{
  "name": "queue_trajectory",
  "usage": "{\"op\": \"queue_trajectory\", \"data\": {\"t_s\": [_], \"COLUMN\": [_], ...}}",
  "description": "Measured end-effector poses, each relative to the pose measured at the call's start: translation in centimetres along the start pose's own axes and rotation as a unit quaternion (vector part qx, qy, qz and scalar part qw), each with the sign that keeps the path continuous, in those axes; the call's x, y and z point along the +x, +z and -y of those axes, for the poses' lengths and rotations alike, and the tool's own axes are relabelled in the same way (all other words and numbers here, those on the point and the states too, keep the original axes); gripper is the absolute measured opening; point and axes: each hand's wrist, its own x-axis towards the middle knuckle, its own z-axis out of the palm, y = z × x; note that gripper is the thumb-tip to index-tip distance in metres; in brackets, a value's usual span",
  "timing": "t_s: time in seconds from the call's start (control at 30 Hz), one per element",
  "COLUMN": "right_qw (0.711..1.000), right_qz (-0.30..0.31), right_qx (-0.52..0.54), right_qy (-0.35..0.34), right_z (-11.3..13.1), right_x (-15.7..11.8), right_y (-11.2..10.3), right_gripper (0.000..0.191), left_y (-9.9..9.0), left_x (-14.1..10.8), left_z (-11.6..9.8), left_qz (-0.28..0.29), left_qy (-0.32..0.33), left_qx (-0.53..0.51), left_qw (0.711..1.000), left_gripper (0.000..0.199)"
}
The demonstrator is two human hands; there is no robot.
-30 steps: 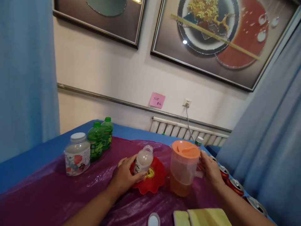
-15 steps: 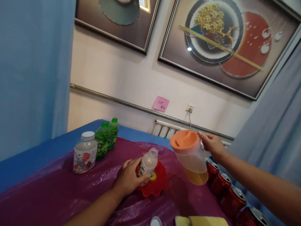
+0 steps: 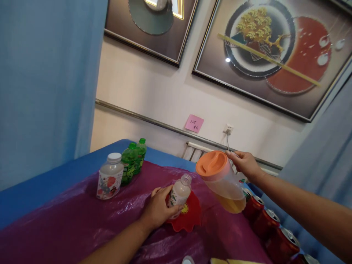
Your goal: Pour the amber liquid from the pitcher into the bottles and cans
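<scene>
My left hand (image 3: 159, 208) is wrapped round a small clear bottle (image 3: 180, 194) with a leaf-patterned label and no cap. The bottle stands over a red wavy-edged mat (image 3: 192, 216). My right hand (image 3: 244, 165) grips the handle of a clear pitcher (image 3: 224, 187) with an orange lid (image 3: 211, 164). The pitcher hangs to the right of the bottle, tilted with its lid leaning left, and yellowish liquid lies in its lower part. Its lid is apart from the bottle's mouth, and no stream shows.
A white-capped jar (image 3: 110, 178) and two green bottles (image 3: 129, 161) stand at the left on the purple cover (image 3: 82, 216). Several red cans (image 3: 265, 222) line the right edge. A white cap (image 3: 188, 260) and something yellow (image 3: 233, 261) are at the bottom edge.
The pitcher is tilted further left, its lid closer to the small bottle. The whole view has shifted, so the things on the cover appear farther right. Both hands keep their holds.
</scene>
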Motion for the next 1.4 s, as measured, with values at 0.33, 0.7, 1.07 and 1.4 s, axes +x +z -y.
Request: {"op": "queue_trajectory", "data": {"t_s": [0.33,0.7,1.07,1.4], "right_qw": [0.997,0.991,0.989,0.986], "right_qz": [0.023,0.04,0.052,0.06], "right_qx": [-0.062,-0.109,-0.125,-0.14], "right_qy": [-0.036,-0.064,-0.065,-0.063], "right_z": [0.5,1.4,1.8,2.9], "right_x": [0.6,0.7,0.6,0.5], "right_y": [0.3,0.1,0.0,-0.2], "right_gripper": [0.063,0.064,0.066,0.066], "left_y": [-0.2,0.3,0.0,-0.1], "left_x": [-0.1,-0.1,-0.3,-0.3], "left_z": [-0.3,0.1,-0.3,-0.3], "left_qz": [0.022,0.029,0.037,0.038], "left_qy": [-0.017,-0.011,-0.011,0.002], "left_qx": [-0.014,-0.033,-0.035,-0.047], "left_qw": [1.0,0.999,0.999,0.998], "left_gripper": [0.068,0.069,0.067,0.066]}}
